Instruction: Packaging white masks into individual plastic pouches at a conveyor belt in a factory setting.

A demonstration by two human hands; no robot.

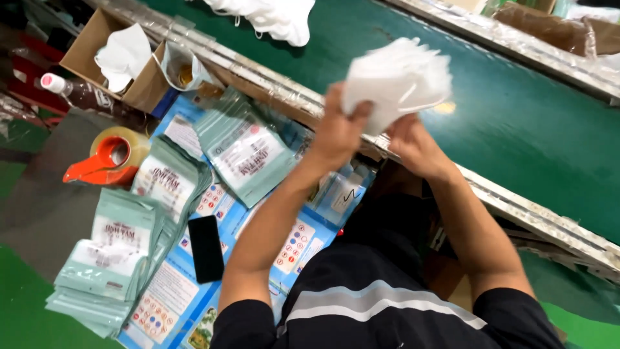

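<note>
**Masks gathered, pouches waiting**

Above the green conveyor belt (516, 116), both hands clutch a stack of white masks (397, 81): left hand (339, 126) clamped on its edge, right hand (413, 145) pinching beneath. Teal pouches (242, 152) lie flat beside, apparently unfilled.

Pale green flat pouches (110, 258) with white labels lie fanned in a stack at lower left. More such pouches (245, 152) rest higher up, over blue printed sheets (294, 245). A black phone (205, 249), screen dark, lies between them.
</note>
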